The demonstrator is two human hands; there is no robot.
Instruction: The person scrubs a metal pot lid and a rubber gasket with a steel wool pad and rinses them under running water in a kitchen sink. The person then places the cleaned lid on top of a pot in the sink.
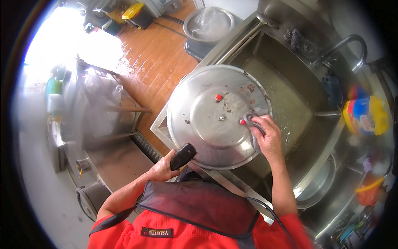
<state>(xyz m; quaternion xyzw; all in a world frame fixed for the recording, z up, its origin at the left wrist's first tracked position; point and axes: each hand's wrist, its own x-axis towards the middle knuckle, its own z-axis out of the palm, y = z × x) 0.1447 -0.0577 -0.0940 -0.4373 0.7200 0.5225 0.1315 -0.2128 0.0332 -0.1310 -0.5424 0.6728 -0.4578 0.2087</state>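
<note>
A large round metal lid (205, 124) lies over the near left part of the sink basin, its inner face up, with brown stains and two red knobs or plugs on it. My left hand (164, 166) grips the lid's black handle (182, 156) at the near left rim. My right hand (267, 135) presses a grey cloth or scouring pad (255, 127) on the right part of the lid, beside one red knob (242, 122). The steel sink (289, 93) behind the lid holds cloudy water.
Steel wool (300, 42) and a curved tap (357, 40) are at the sink's far right edge. A yellow container (367, 115) stands on the right. A metal bowl (209, 24) with clear plastic is beyond the sink. A metal pot (94, 196) sits at lower left.
</note>
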